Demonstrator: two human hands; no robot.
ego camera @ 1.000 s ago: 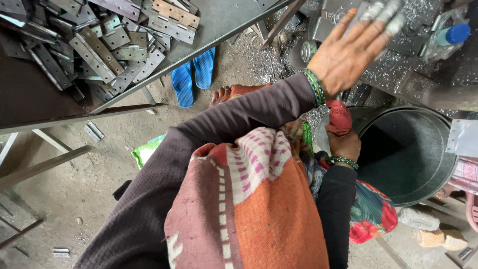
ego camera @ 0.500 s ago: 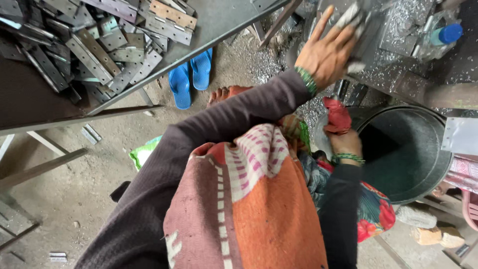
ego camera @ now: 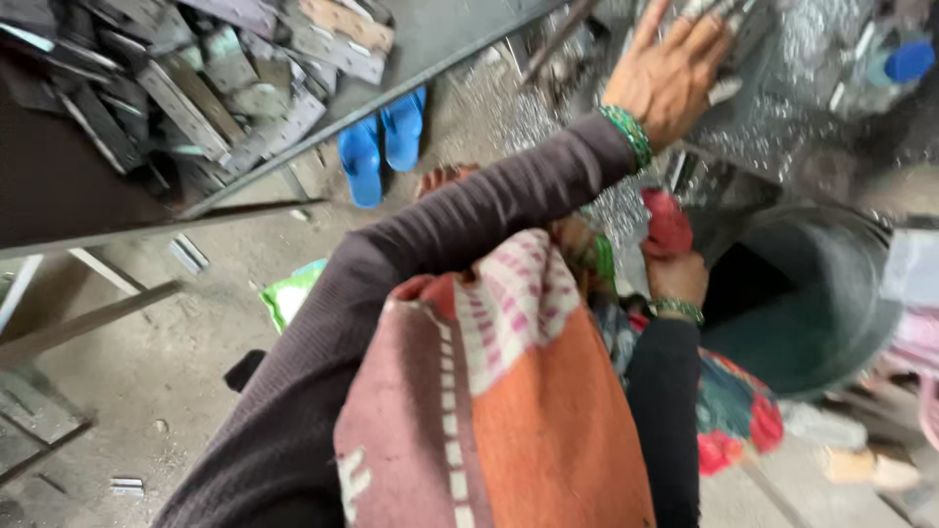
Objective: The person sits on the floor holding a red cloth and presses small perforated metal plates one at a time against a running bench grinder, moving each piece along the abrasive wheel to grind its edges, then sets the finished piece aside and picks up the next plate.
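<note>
Up top right, left hand (ego camera: 675, 73) spreads open, flat on grey metal pieces (ego camera: 729, 39) to steady them; right hand (ego camera: 675, 269) below grips red cloth (ego camera: 667, 220) beside dark bucket (ego camera: 831, 313), close for reach

L hand (ego camera: 675, 83) spread flat on metal pieces (ego camera: 729, 49) at top, R hand (ego camera: 677, 276) gripping red cloth (ego camera: 667, 223) beside dark bucket (ego camera: 812, 342), blue slippers (ego camera: 383, 145) on floor, metal strips (ego camera: 196, 88) piled on table

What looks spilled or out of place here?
Shiny metal shavings are strewn over the floor beneath the left hand. A pair of blue sandals lies beside them under the bench edge. Stray metal plates lie loose on the floor. The right hand grips a red cloth.
</note>
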